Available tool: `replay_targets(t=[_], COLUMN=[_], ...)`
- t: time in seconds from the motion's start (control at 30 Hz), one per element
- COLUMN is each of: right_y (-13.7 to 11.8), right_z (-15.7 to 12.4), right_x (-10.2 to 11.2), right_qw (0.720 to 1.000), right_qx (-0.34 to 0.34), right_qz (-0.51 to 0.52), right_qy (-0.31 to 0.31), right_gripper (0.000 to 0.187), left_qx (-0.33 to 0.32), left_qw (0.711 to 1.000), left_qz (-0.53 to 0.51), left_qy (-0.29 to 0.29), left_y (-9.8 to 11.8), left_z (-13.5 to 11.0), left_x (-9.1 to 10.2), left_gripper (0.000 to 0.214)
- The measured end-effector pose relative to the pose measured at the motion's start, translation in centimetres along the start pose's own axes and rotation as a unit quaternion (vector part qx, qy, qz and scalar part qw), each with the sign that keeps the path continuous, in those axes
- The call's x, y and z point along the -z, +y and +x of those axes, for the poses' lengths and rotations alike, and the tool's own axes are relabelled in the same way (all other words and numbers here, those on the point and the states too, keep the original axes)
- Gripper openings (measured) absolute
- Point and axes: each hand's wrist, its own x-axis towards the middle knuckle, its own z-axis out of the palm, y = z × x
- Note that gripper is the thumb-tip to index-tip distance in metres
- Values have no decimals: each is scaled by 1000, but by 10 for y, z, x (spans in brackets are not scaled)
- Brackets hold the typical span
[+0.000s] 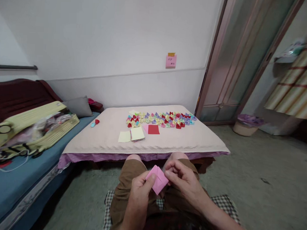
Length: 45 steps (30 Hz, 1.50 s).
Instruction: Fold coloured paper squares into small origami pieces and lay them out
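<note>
A pink folded paper square (158, 184), turned with one corner up, is held above my lap. My left hand (140, 191) grips its left side, the thumb pressed on the front and the fingers behind. At the paper's right corner, my right hand (183, 181) has its thumb and bent fingers closed on the edge; part of that contact is hidden. On the low table ahead lie a stack of pale yellow paper squares (137, 134), a single yellow sheet (124, 136) and a red paper square (154, 129). Many small folded paper pieces (155, 117) in several colours spread behind them.
A cream cloth (102, 133) covers the low table in front of my knees. To the left, an open yellow suitcase (42, 128) rests on a blue bed (4, 190). A lined bin (246, 125) stands right. One pink note (170, 61) hangs on the wall.
</note>
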Motion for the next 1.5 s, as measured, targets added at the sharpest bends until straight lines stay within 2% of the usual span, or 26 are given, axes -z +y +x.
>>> replay_targets(t=[0.13, 0.3, 0.53, 0.77, 0.9, 1.03, 1.13, 1.27, 1.4, 1.5], right_y=[2, 5, 6, 7, 8, 9, 7, 4, 1, -2], right_z=[-3, -3, -5, 0, -1, -3, -5, -8, -9, -10], right_x=[1, 1, 2, 2, 1, 2, 2, 2, 3, 4], right_qw=[998, 998, 999, 999, 998, 997, 989, 965, 956, 954], right_qx=[-17, 16, 27, -25, -24, 2, 51, 136, 161, 165], right_qz=[58, 37, 11, 39, 8, -51, -131, -225, -245, -248], right_qy=[-37, -41, -34, 19, 49, 65, 43, 7, -5, -18], right_gripper=[19, 16, 14, 19, 17, 9, 6, 7, 8, 10], left_qx=[7, 14, 3, -16, -22, -16, -15, -78, -110, -138], left_qw=[998, 996, 996, 999, 999, 999, 998, 994, 981, 972], left_qz=[-59, -79, -89, -19, 23, 45, 54, 70, 157, 188], left_qy=[30, 29, 16, -30, -39, -4, 19, 33, 16, 11], left_y=[7, 9, 5, 1, -3, -6, -5, 0, 9, 14], left_z=[-1, -2, -3, -3, 2, 8, 8, 4, 0, -2], left_x=[-5, -9, -7, -3, 4, 9, 10, 8, 7, 6], left_gripper=[29, 30, 30, 34, 30, 36, 35, 43, 16, 10])
